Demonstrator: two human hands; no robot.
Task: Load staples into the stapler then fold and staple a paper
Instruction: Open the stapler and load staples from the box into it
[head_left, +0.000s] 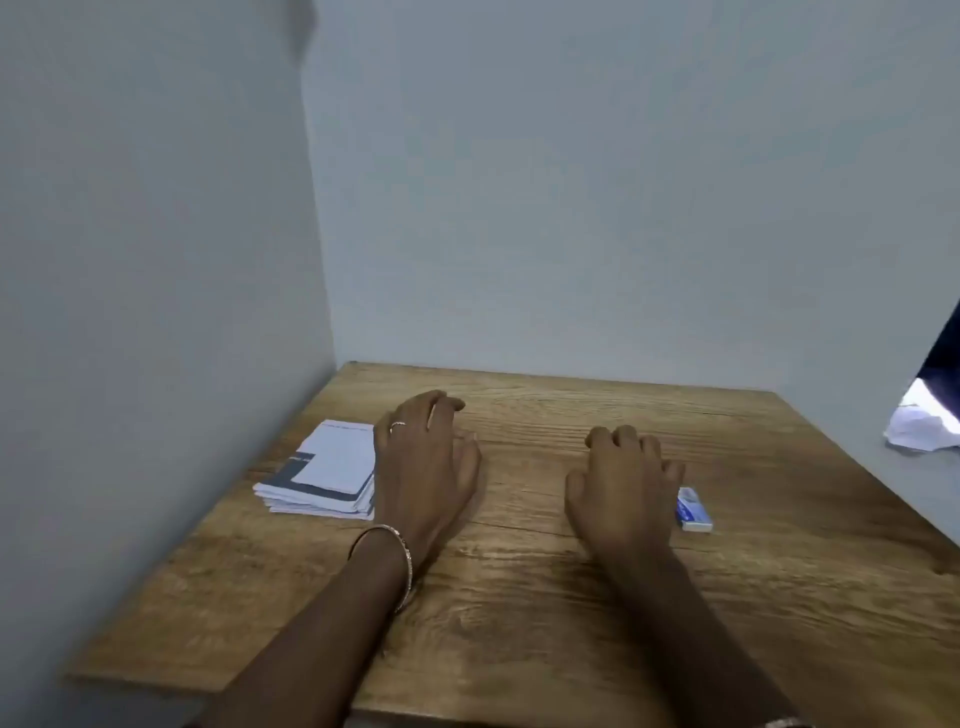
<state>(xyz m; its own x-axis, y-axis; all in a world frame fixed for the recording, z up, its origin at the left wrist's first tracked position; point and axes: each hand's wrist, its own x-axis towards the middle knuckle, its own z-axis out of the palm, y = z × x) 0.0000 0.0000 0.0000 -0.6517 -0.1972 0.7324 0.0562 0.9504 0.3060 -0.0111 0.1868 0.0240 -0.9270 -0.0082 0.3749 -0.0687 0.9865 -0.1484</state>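
You are resting your left hand (426, 467) and right hand (623, 483) on the wood-grain tabletop (519, 623), each grip loose and empty. Open room is lying between them. The paper stack (322, 475) is touching your left hand; a small staple box (695, 510) is sitting just beside your right.

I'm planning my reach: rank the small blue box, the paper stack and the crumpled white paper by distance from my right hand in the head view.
From the right hand:
1. Small blue box, just to its right.
2. Paper stack, left, beyond the left hand.
3. Crumpled white paper, far right, off the table.
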